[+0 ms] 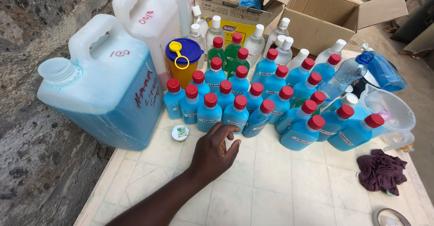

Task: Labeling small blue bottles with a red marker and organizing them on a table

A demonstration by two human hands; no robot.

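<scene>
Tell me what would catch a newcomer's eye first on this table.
First, the crowd of small blue bottles with red caps packed across the middle of the tiled table. Next, the big translucent jerrycan of blue liquid at the left edge, its mouth uncapped. Then the left hand, reaching in from below with its fingers spread just short of the front row.

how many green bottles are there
3 green bottles, all red-capped: two side by side in the back row, one just ahead to the right, before the box. Blue bottles may hide more.
</scene>
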